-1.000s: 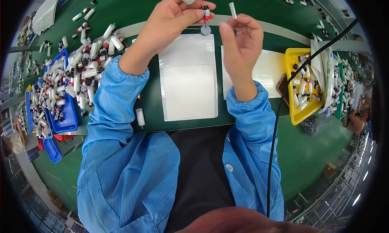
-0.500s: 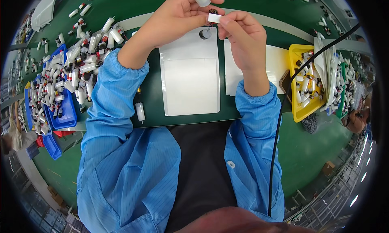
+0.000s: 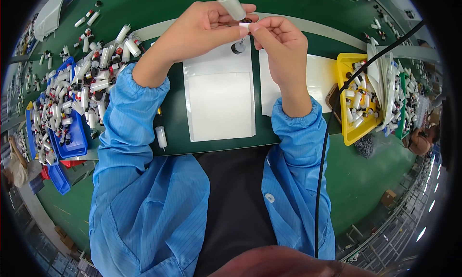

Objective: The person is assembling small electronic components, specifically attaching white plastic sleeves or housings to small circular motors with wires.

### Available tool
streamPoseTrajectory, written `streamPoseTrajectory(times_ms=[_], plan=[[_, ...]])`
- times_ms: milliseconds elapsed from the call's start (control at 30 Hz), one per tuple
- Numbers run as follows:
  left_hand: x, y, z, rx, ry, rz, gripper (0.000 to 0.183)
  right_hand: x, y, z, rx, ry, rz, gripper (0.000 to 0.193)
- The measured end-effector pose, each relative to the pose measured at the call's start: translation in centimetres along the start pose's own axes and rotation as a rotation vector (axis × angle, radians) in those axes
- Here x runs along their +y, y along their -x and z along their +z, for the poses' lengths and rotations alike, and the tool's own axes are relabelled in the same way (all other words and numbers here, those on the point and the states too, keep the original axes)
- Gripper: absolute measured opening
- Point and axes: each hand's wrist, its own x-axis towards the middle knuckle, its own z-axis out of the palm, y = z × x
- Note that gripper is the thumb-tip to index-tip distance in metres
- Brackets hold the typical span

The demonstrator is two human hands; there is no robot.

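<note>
Head view: left hand curled, fingers clamped on a translucent white plastic cylinder; right hand pinches a small white rectangular piece at the left thumb tip. Dark-rimmed grey disc hangs just below. Flat white plastic-sleeved sheet spans the room between forearms; green tabletop's near edge runs before the torso; yellow plastic tray bounds the right.

Showing milky white on the tube, plain white on the small strip and dark grey on the disc. Wearing bright blue with fine darker stripes on the smock and black on the garment beneath. Spreading dark green over the tabletop and white over the sheet, while gleaming yellow on the right tray, blue on the left tray.
</note>
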Motion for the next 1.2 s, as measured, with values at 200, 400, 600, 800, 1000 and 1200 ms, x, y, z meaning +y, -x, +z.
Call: streamPoseTrajectory(times_ms=[200,400,600,800,1000,1200], plan=[[0.0,-0.1,-0.4,0.003,0.071,0.020,0.045,0.0,-0.4,0.1,0.021,0.017,-0.060,0.043],[2.9,0.0,-0.7,0.174,0.275,-0.076,0.041,2.4,-0.1,1.1,0.113,-0.009,-0.011,0.027],[1.8,-0.2,-11.2,0.490,-0.507,-0.031,0.032,2.8,4.7,6.1,-0.494,0.865,-0.447,0.028],[-0.2,-0.6,-21.5,0.214,-1.009,-0.582,0.052,3.2,5.9,6.9,-0.593,1.133,-0.591,0.012],[-8.5,-7.1,-29.3,0.468,-0.988,-0.395,0.071,3.0,6.2,6.4,-0.653,1.063,-0.414,0.023],[-15.3,-10.1,-31.7,0.761,-1.187,-0.502,0.071,2.9,6.2,6.8,-0.595,1.025,-0.413,0.016]])
